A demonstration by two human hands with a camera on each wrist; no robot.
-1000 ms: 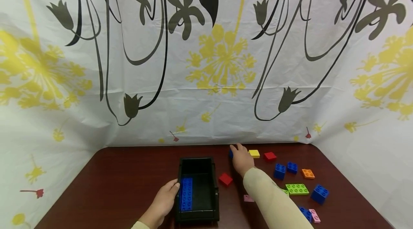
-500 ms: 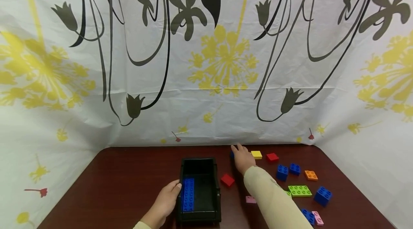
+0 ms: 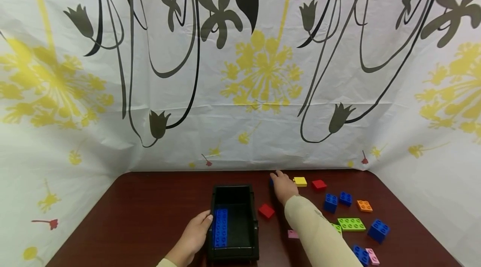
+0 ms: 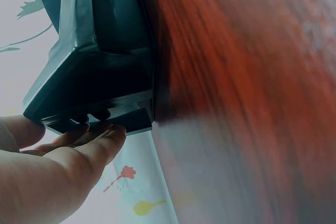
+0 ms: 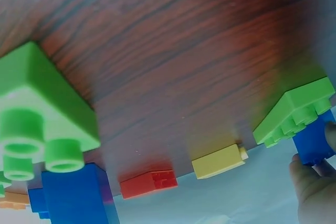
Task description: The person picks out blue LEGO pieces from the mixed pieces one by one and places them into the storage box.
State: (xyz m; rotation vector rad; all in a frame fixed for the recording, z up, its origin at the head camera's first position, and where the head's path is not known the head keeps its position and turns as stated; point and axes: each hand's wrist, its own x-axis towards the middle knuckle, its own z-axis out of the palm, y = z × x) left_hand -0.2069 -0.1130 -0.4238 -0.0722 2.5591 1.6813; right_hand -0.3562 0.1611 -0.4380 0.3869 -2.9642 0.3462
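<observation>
My left hand (image 3: 195, 230) grips the left side of a black plastic bin (image 3: 233, 253), thumb at the rim and fingers against the outer wall, as the left wrist view shows. Inside the bin, a long blue studded brick (image 3: 221, 227) lies along the left wall. At the far side of the table my right hand (image 3: 284, 187) pinches a blue brick (image 5: 313, 141) between thumb and fingers. In the right wrist view a green studded brick (image 5: 302, 106) overlaps that blue brick; the hand and arm hide it in the head view.
Between bin and right arm lies a red brick (image 3: 266, 211). Beyond the arm are a yellow brick (image 3: 299, 181), another red one (image 3: 319, 185), several blue bricks, an orange brick (image 3: 364, 206), a lime brick (image 3: 351, 224) and pink pieces. A patterned cloth (image 3: 225, 141) borders the table's back.
The head view has shifted slightly, so everything sits a little further right and lower. Both hands keep their places at the bin and the blue brick.
</observation>
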